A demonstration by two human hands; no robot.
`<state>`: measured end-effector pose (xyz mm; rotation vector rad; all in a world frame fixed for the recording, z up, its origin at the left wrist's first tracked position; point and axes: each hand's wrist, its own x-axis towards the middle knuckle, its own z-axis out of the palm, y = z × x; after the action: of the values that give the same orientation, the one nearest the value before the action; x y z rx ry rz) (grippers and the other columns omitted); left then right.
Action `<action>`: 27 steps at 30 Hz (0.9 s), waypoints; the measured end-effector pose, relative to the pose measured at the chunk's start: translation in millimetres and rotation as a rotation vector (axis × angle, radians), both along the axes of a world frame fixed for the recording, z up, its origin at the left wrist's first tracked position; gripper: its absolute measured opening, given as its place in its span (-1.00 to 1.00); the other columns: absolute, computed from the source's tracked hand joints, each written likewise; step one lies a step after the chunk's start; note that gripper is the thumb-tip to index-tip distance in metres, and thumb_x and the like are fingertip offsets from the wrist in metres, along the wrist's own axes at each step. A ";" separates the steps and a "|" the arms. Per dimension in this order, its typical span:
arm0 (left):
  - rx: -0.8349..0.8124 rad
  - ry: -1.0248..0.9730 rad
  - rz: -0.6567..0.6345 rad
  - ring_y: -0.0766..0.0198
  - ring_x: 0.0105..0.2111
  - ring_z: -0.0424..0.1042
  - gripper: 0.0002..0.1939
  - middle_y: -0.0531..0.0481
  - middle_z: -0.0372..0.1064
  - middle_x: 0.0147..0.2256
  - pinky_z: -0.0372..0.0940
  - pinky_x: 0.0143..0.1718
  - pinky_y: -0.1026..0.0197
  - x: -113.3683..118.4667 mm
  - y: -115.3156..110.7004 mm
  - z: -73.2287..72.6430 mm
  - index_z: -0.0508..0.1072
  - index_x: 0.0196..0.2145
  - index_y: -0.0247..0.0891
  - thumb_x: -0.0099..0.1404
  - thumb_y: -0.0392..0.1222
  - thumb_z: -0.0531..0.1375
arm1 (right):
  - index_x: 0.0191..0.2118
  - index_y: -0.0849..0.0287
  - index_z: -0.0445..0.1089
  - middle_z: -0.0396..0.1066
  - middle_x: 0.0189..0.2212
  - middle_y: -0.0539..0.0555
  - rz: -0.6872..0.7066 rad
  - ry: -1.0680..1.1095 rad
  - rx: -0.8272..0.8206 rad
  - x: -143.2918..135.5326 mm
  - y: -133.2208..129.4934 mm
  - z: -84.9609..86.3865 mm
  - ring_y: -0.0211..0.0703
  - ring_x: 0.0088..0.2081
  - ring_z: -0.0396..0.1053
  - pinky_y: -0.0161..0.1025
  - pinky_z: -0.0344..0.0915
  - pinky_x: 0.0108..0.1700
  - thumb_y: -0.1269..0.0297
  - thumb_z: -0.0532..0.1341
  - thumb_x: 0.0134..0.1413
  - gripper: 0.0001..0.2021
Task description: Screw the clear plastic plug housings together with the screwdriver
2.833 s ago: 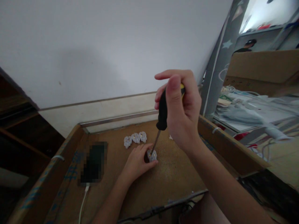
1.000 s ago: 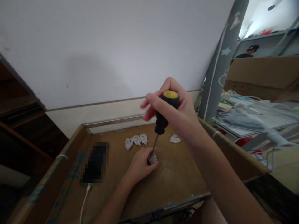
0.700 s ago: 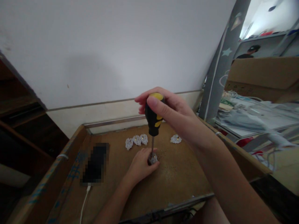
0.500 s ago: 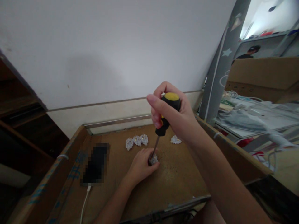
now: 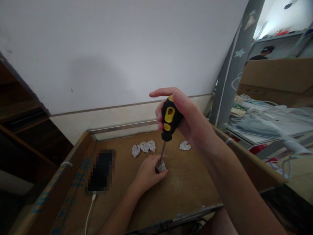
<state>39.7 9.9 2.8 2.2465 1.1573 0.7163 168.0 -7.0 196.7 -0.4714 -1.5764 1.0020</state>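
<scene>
My right hand (image 5: 181, 107) is closed around the black and yellow handle of a screwdriver (image 5: 168, 119), its index finger stretched out past the top. The shaft slants down, its tip meeting a small whitish plastic part with metal bits (image 5: 161, 167). Pressed against the cardboard, my left hand (image 5: 149, 171) grips that part between thumb and fingers; a dark edge shows beside it, and its underside is hidden. Beyond the left hand, several similar clear plastic parts (image 5: 144, 147) lie in a row. Another such part (image 5: 185, 145) rests to the right, close to my right forearm.
The cardboard-lined work surface (image 5: 190, 186) has raised sides. A blurred-out dark phone-like object (image 5: 100, 171) lies at left with a white cable (image 5: 90, 212). Behind stands a white wall (image 5: 110, 49). At right are a grey post (image 5: 227, 71), a cardboard box (image 5: 281, 75) and a person (image 5: 262, 54).
My right hand has turned the screwdriver handle and changed its finger position, the index finger now extended. The screwdriver stands slightly more upright. My left hand stays on the part.
</scene>
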 end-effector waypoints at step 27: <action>0.012 -0.022 -0.005 0.10 -0.11 0.33 -0.57 -0.05 0.37 -0.12 0.21 -0.06 0.10 -0.8 0.7 -1.8 0.33 -0.04 -0.20 0.11 -0.18 0.24 | -0.15 0.09 0.31 0.27 -0.44 -0.04 -0.135 -0.121 0.140 -4.5 -10.6 0.7 -0.36 -0.41 0.27 -0.38 0.23 -0.41 0.08 0.06 0.17 -0.75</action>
<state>38.9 10.6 1.0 2.2451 1.1397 0.7453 163.5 -17.6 197.4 -0.5418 -1.6864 0.7668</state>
